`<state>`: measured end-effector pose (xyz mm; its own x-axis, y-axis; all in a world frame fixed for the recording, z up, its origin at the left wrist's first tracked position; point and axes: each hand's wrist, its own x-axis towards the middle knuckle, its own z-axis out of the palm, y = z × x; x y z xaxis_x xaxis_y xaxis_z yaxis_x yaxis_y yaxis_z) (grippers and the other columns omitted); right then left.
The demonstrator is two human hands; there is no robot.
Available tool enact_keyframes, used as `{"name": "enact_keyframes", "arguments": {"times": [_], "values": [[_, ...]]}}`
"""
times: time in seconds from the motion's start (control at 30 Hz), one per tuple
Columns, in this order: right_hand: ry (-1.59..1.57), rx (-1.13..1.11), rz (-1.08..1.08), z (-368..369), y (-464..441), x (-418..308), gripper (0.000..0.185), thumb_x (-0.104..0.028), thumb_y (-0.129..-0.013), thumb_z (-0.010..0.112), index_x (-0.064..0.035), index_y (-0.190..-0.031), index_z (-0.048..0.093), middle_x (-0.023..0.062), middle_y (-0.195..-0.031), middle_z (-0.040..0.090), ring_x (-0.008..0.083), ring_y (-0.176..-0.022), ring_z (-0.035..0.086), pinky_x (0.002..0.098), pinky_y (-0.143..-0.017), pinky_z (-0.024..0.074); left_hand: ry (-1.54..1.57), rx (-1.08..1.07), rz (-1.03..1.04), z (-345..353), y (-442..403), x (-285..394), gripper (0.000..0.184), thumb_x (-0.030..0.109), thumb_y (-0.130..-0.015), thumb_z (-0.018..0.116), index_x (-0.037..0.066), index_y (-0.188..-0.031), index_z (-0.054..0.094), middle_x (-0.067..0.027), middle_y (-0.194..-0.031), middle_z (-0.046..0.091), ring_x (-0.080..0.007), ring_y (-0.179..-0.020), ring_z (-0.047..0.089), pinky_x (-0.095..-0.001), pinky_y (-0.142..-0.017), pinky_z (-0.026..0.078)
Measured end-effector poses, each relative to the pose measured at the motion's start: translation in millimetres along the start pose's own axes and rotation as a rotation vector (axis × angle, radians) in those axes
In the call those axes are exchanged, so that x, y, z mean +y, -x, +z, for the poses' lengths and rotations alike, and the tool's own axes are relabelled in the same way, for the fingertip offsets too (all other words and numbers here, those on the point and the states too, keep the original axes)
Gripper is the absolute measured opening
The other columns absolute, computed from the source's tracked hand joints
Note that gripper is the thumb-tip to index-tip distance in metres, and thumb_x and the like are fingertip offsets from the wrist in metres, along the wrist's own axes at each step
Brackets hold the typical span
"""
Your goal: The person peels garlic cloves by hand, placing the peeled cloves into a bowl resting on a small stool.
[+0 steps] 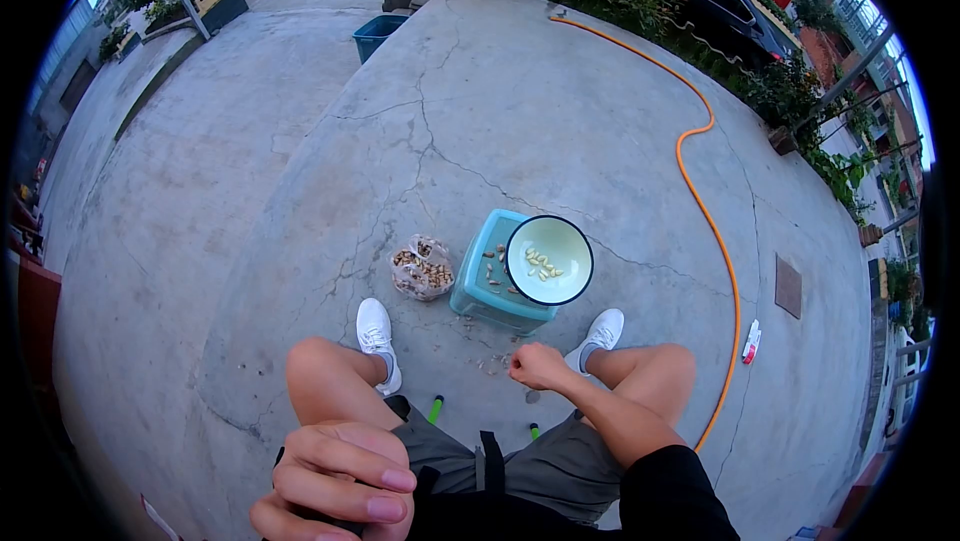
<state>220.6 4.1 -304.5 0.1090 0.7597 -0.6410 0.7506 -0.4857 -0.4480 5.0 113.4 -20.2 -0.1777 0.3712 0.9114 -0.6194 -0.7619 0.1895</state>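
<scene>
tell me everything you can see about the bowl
The bowl is round and wide, with a pale, smooth, slightly greenish-white inside and a thin dark rim; it looks like enamel, though that is uncertain. It sits open side up on the teal stool, reaching past the stool's edge on the right. Several pale cloves lie loosely inside, leaving much of its inner surface bare. No fingers touch it.

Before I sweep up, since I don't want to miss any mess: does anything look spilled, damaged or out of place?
Yes: pale scraps litter the concrete near the right hand, perhaps dropped peelings; long cracks break its surface; and the bowl sits off-centre, overhanging the stool.
</scene>
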Motion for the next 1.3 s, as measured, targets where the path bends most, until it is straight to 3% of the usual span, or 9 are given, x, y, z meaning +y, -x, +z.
{"name": "enact_keyframes", "arguments": {"times": [0.57,0.63,0.67,0.73,1.07,1.17,1.3], "values": [[0.007,0.004,0.003,-0.1,-1.0,1.1,0.023,-0.024,-0.080,0.059,-0.0065,-0.086,0.073,0.0195,-0.090,0.071,0.0393,-0.088,0.067,0.0485,-0.076,0.0539,-0.016,0.051,0.034,-3.9,0.5,2.9,0.056,0.056,-0.100,0.035,0.022,-0.144,0.044,-0.0139,-0.112,0.054,-0.0292,-0.074,0.058,-0.0415,-0.052,0.050],[0.036,0.020,-0.025,2.7,-4.1,3.9,0.024,-0.030,-0.082,0.064,-0.0082,-0.087,0.074,0.0165,-0.086,0.071,0.0367,-0.085,0.067,0.0478,-0.072,0.0526,0.060,-0.194,-0.267,-20.0,-9.1,14.3,0.054,0.054,-0.100,0.035,0.022,-0.143,0.046,-0.0139,-0.111,0.054,-0.0295,-0.074,0.057,-0.0418,-0.052,0.050],[0.038,0.019,-0.030,2.1,-4.0,3.8,0.024,-0.030,-0.082,0.064,-0.0082,-0.087,0.074,0.0165,-0.086,0.071,0.0367,-0.085,0.067,0.0478,-0.072,0.0526,0.055,-0.194,-0.265,-14.0,-6.7,11.7,0.054,0.054,-0.100,0.035,0.022,-0.143,0.046,-0.0139,-0.111,0.054,-0.0295,-0.074,0.057,-0.0418,-0.052,0.050],[0.010,0.019,-0.027,1.1,-2.0,2.6,0.023,-0.025,-0.080,0.059,-0.0072,-0.085,0.073,0.0190,-0.088,0.070,0.0391,-0.086,0.067,0.0483,-0.075,0.0535,0.029,0.077,-0.012,5.2,0.3,2.5,0.053,0.053,-0.100,0.035,0.022,-0.142,0.047,-0.0139,-0.110,0.054,-0.0298,-0.074,0.056,-0.0425,-0.053,0.050],[0.023,0.006,-0.011,1.7,-1.9,2.2,0.024,-0.026,-0.079,0.058,-0.0081,-0.085,0.073,0.0192,-0.088,0.071,0.0393,-0.086,0.067,0.0485,-0.075,0.0537,-0.032,0.037,0.041,1.8,-2.3,4.0,0.055,0.054,-0.100,0.031,0.022,-0.144,0.044,-0.0147,-0.111,0.054,-0.0295,-0.074,0.057,-0.0419,-0.051,0.050],[0.027,-0.003,-0.025,4.9,-4.2,5.2,0.024,-0.027,-0.080,0.059,-0.0089,-0.086,0.073,0.0185,-0.089,0.071,0.0386,-0.087,0.067,0.0482,-0.075,0.0538,-0.008,-0.009,-0.025,-2.2,-3.5,8.7,0.057,0.054,-0.100,0.031,0.021,-0.145,0.043,-0.0152,-0.111,0.055,-0.0294,-0.073,0.057,-0.0421,-0.051,0.050],[0.010,-0.012,-0.079,10.6,-7.4,9.8,0.024,-0.030,-0.082,0.064,-0.0093,-0.090,0.073,0.0157,-0.088,0.071,0.0362,-0.085,0.067,0.0460,-0.073,0.0535,0.004,-0.012,0.014,-4.0,-3.9,4.3,0.058,0.054,-0.100,0.035,0.020,-0.147,0.041,-0.0158,-0.112,0.055,-0.0293,-0.074,0.057,-0.0420,-0.051,0.051]]}}
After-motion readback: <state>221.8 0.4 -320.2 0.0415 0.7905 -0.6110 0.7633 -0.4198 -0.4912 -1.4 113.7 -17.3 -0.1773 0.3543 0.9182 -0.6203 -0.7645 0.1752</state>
